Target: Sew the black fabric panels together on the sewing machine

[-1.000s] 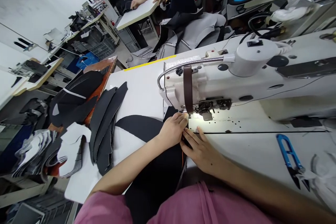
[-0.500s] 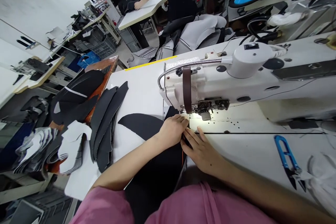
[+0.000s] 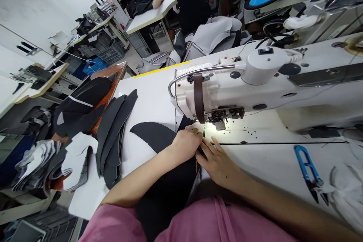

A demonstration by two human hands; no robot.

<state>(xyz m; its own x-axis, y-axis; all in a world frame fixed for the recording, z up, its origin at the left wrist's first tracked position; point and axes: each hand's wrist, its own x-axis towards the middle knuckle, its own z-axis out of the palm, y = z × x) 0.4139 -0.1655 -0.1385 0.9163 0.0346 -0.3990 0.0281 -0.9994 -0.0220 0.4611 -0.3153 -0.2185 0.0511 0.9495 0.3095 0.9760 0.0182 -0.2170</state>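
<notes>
A black fabric piece (image 3: 167, 185) runs from my lap up to the needle area of a white sewing machine (image 3: 221, 87). My left hand (image 3: 188, 143) is closed on the fabric just in front of the presser area, its fingers curled. Close against it on the right, my right hand (image 3: 217, 162) has its thumb and forefinger at the fabric's edge, while other fingers stretch over the lit machine bed. An orange line shows on the fabric below the fingertips. The needle is hidden behind the machine head and a brown strap (image 3: 199, 98).
Stacked dark pieces (image 3: 112, 136) lie left on the white table. White cut pieces (image 3: 78, 159) lie beyond them. Blue thread snips (image 3: 307, 170) rest at the right, beside a white plastic bag (image 3: 347, 189). Behind the machine, a person (image 3: 185, 0) is at another table.
The fabric under my hands has shifted slightly, and its pointed left end has moved a little to the right. The person behind has shifted posture. My hands keep nearly the same place.
</notes>
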